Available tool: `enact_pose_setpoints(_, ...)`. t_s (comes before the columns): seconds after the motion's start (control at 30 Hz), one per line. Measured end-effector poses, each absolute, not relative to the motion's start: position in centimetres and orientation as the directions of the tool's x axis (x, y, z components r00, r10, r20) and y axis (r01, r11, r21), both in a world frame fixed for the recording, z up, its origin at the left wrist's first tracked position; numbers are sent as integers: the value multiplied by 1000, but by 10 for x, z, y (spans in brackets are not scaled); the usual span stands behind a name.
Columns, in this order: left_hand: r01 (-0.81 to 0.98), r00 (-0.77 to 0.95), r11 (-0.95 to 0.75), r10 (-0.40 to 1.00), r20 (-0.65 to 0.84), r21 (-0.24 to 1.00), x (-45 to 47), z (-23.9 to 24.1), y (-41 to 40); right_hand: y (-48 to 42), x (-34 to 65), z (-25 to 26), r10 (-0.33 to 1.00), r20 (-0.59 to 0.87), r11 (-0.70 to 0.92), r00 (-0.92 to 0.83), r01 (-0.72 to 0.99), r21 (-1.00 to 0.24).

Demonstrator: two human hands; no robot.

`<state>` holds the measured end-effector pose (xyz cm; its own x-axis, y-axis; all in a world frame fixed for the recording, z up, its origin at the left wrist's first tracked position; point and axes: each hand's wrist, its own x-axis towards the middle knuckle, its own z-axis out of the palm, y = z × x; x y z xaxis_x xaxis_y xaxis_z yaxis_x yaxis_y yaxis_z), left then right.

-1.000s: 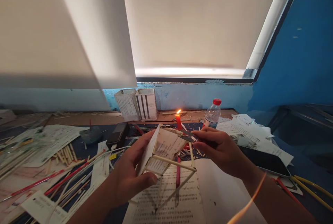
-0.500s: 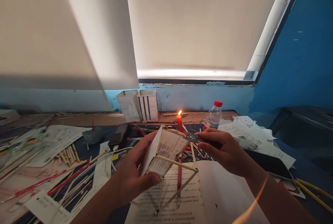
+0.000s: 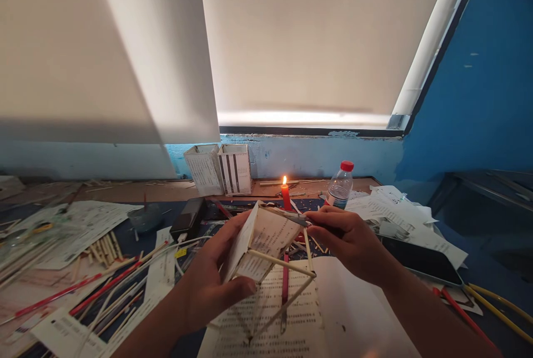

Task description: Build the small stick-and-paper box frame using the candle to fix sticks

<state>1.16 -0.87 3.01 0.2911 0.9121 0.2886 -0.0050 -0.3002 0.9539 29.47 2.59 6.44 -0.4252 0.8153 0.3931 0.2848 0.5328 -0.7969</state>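
My left hand (image 3: pixel 212 269) is wrapped round a small paper-and-stick model (image 3: pixel 270 233), its thumb in front and its fingers behind. Printed paper covers the model's upper part, while bare thin sticks form an open frame below. In my right hand (image 3: pixel 345 236) a flat grey blade (image 3: pixel 300 219) is pinched, lying against the model's upper right edge; its handle is hidden by the fingers. Just behind the model burns a red candle (image 3: pixel 285 196). Beneath it lies an open printed book (image 3: pixel 300 319) with a dark red pen-like tool (image 3: pixel 285 291) on it.
Two paper boxes (image 3: pixel 234 172) stand against the wall. A red-capped bottle (image 3: pixel 339 186), crumpled papers (image 3: pixel 400 213) and a phone (image 3: pixel 420 261) are on the right. Loose sticks (image 3: pixel 104 250), a black box (image 3: pixel 188 219) and a small bowl (image 3: pixel 145 216) sit on the left.
My right hand has moved slightly left, bringing the blade closer along the model's upper edge. My left hand keeps its hold on the model.
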Motion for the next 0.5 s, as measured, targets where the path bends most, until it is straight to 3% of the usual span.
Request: enact_pose_setpoints(0.5,-19,251,-289,925,284,957,17,36,-13,28,297,63,820,364,503,-441,255,-826)
